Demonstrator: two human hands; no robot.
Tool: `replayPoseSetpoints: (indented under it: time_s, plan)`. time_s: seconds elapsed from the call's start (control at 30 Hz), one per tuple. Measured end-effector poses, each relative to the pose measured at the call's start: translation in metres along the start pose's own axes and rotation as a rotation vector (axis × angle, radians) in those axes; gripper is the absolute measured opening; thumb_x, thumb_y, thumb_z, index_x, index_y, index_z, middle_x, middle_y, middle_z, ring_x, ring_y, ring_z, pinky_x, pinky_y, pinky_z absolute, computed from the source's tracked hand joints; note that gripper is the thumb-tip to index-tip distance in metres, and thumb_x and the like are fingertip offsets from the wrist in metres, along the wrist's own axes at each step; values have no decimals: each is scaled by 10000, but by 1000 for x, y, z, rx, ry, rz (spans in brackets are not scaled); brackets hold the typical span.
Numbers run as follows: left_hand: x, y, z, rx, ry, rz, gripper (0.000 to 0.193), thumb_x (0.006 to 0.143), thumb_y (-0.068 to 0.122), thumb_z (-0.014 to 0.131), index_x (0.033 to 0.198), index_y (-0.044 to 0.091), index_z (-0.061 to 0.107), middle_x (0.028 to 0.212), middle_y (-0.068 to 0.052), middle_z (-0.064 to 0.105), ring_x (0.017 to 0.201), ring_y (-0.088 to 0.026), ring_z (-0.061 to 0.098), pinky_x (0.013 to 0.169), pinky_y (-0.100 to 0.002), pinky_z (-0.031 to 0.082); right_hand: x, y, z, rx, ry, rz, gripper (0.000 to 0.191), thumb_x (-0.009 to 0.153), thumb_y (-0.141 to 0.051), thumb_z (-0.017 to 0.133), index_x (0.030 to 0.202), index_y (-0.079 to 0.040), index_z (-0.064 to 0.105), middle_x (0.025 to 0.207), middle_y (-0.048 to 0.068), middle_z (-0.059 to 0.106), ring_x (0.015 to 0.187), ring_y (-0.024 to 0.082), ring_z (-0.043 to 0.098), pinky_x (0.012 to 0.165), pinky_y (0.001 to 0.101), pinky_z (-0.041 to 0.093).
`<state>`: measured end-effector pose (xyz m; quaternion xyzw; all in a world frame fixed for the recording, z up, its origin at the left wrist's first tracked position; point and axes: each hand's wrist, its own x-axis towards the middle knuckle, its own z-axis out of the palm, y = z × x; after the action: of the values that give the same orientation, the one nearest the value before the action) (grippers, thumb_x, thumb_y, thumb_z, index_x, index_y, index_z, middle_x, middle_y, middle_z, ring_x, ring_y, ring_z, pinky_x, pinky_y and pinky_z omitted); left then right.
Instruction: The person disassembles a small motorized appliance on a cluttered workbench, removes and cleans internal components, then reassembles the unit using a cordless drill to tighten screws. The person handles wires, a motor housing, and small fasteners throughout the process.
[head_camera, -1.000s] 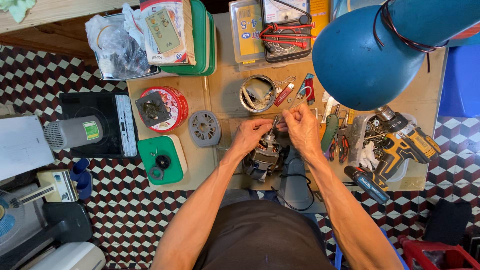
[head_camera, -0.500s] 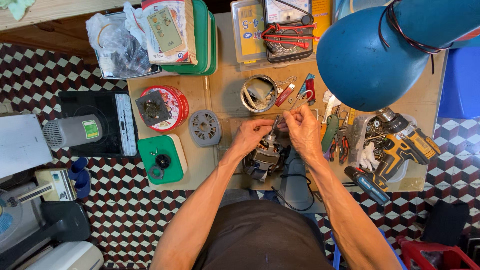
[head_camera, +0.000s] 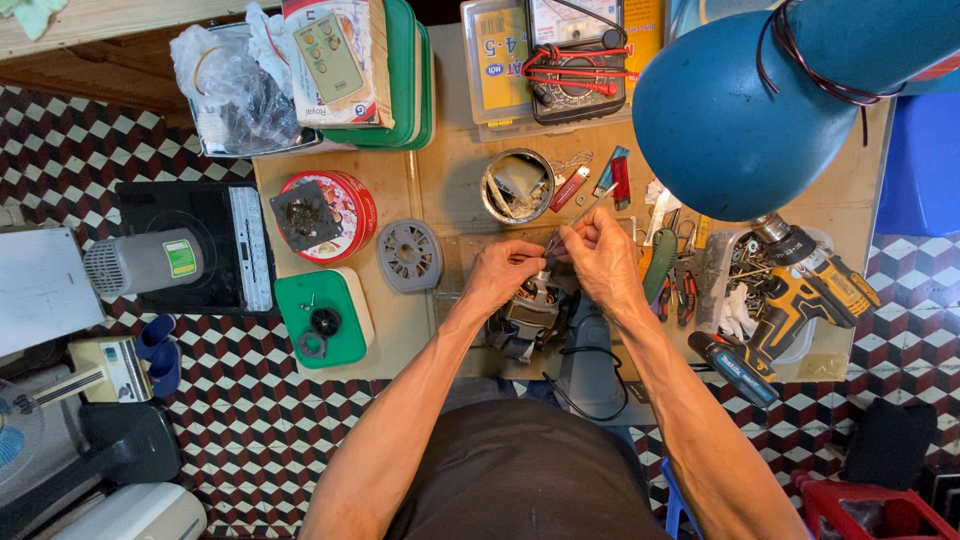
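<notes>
A small electric motor (head_camera: 528, 315) with copper windings sits at the near edge of the wooden workbench (head_camera: 445, 195). My left hand (head_camera: 503, 272) rests on top of the motor, fingers pinched at its upper end. My right hand (head_camera: 600, 258) is beside it, closed on a thin metal tool (head_camera: 572, 222) whose tip points down to the motor, right by the left fingertips. A black cable (head_camera: 580, 400) trails from the motor toward my lap.
A blue lamp shade (head_camera: 740, 110) hangs over the right side. A round tin (head_camera: 518, 187), a grey fan grille (head_camera: 408, 256), a red tin (head_camera: 325, 215), a green box (head_camera: 325, 318), a multimeter (head_camera: 575, 60), pliers (head_camera: 672, 280) and yellow cordless drills (head_camera: 800, 290) crowd the bench. Checkered floor lies left.
Both hands stay on the motor; the fingers have shifted only slightly, and the thin tool remains in my right hand.
</notes>
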<state>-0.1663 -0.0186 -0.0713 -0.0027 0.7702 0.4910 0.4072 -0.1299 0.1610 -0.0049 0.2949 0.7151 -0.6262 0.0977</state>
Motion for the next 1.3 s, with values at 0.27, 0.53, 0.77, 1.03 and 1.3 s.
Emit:
replayPoseSetpoints:
  time_s: [0.27, 0.53, 0.77, 1.03, 1.3]
  plan:
    - [-3, 3, 3, -4, 38, 13, 379, 836, 263, 772, 1148, 48, 766, 1032, -101, 797, 913, -165, 752, 814, -296, 588, 10, 7, 0, -95, -74, 25, 158, 970, -110, 634, 1010, 39, 598, 806, 118, 722, 744, 172, 750, 667, 305, 622]
    - [-5, 17, 1, -1, 88, -6, 334, 821, 334, 806, 1001, 53, 819, 873, -57, 807, 751, -112, 714, 677, -269, 547, 51, 43, -4, 85, -136, 259, 199, 967, -102, 679, 916, 45, 556, 791, 167, 714, 675, 252, 737, 568, 327, 631]
    - [4, 14, 2, -54, 72, -27, 321, 820, 326, 819, 992, 55, 826, 865, -49, 809, 743, -85, 702, 667, -254, 549, 69, 57, -12, 134, -223, 309, 209, 961, -110, 678, 886, 9, 523, 790, 172, 725, 659, 247, 751, 559, 329, 629]
    - [5, 6, 4, -107, 39, -17, 338, 836, 330, 807, 1029, 53, 821, 907, -56, 816, 775, -83, 714, 698, -242, 561, 51, 38, -6, 90, -166, 249, 243, 959, -124, 691, 824, -16, 521, 735, 134, 698, 632, 203, 731, 539, 310, 613]
    - [12, -1, 10, -78, 62, 44, 310, 842, 299, 807, 1001, 33, 818, 872, -72, 811, 750, -94, 705, 672, -263, 556, 55, 46, -6, 158, -162, 269, 249, 946, -148, 722, 803, -45, 546, 715, 105, 693, 604, 178, 704, 503, 282, 578]
